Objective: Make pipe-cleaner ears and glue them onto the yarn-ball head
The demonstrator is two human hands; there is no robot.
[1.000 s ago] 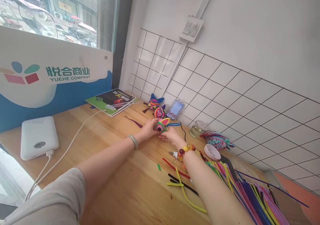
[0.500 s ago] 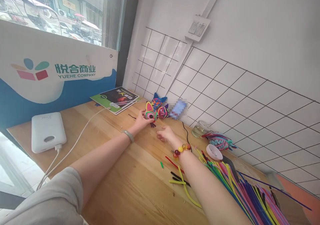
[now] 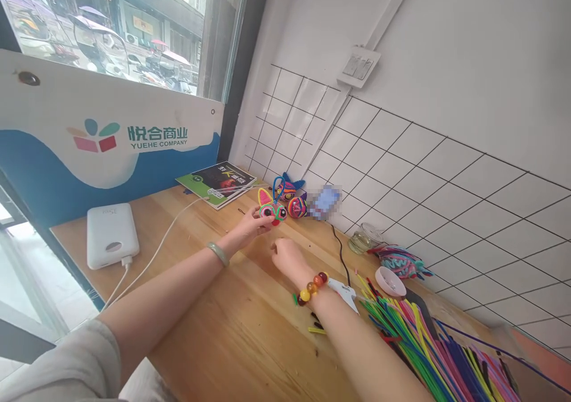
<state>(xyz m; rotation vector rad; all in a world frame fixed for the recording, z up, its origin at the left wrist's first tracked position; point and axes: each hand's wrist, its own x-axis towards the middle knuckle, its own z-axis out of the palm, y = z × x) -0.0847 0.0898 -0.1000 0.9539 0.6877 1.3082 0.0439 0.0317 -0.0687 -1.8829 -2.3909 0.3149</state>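
Note:
My left hand (image 3: 251,223) pinches a small pipe-cleaner animal head (image 3: 272,213) with a pink ear edged in yellow, round eyes and a red patch low down. A blue loop (image 3: 279,187) stands up at its top right. Just below and to the right is my right hand (image 3: 288,258), its fingers curled in and mostly hidden behind the back of the hand; I cannot make out anything in them. A white object (image 3: 343,294) lies partly hidden behind my right wrist. Two more colourful pipe-cleaner heads, one striped (image 3: 297,207) and one blue-eared (image 3: 292,187), stand behind.
Bundles of coloured pipe cleaners (image 3: 414,330) cover the right side. Near the wall are a glass jar (image 3: 363,239), a pink bowl (image 3: 391,282) and a blurred phone (image 3: 325,201). A booklet (image 3: 218,183) lies at the back, a power bank (image 3: 112,235) with cable at left.
The animal head has turned, so both eyes and the blue loop now show. My right hand has shifted slightly left and down, wrist turned over. The white object has come into view.

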